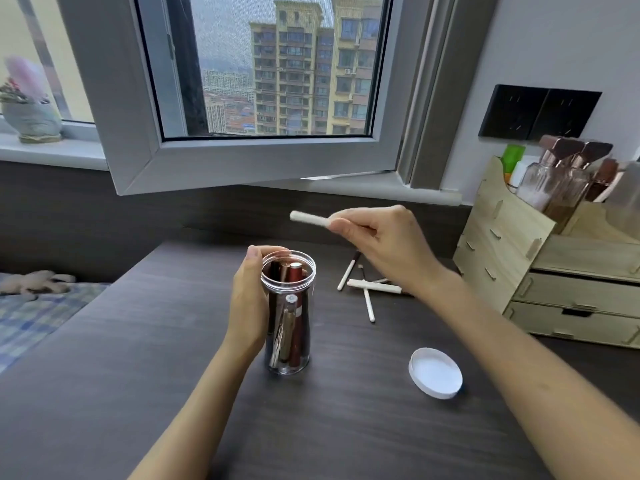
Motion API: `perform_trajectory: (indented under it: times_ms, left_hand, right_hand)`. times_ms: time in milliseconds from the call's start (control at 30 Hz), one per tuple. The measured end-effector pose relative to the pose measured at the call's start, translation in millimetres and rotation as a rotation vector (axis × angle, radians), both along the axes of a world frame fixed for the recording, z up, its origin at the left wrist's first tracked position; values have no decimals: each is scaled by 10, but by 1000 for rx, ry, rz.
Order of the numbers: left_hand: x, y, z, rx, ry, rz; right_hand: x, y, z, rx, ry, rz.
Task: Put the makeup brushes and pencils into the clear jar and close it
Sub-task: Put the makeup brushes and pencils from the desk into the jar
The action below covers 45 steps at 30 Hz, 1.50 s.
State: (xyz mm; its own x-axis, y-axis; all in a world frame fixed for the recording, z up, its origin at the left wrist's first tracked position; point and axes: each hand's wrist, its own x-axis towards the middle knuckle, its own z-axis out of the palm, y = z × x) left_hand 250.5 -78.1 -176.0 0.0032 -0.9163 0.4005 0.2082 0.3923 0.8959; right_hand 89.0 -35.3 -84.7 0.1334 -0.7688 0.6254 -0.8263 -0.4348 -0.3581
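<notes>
The clear jar stands upright and uncapped on the dark table, with several red, brown and gold pencils inside. My left hand wraps around its left side, thumb at the rim. My right hand hovers above and to the right of the jar, pinching a white-handled brush that points left. Three or so white-handled brushes lie in a loose pile on the table behind the jar to the right, partly hidden by my right wrist. The white lid lies on the table at the right front.
A wooden drawer organiser holding glass bottles stands at the right edge. An opened window sash overhangs the back of the table. A bed with a checked cover lies to the left, a plant pot on the sill.
</notes>
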Motion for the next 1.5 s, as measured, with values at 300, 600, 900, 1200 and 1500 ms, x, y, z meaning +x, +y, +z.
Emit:
perform_trajectory:
  times_ms: [300,600,900,1200,1500]
  left_hand:
    - [-36,83,4,11,-62,-105]
    - [9,79,53,45,-43,-207]
    - [-27,48,34,40,-20,-212]
    - [-53,32,8,25,-5,-188]
    - [-50,15,-5,67,-23,-160]
  right_hand:
    - [383,227,401,195,805,67]
    - [423,-50,271,289,149,301]
    - [-1203,-606,-687,391,-58,-521]
    - [-1502,-883,-1185,504,842,-541]
    - [-1575,-767,-967,487,1110,-587]
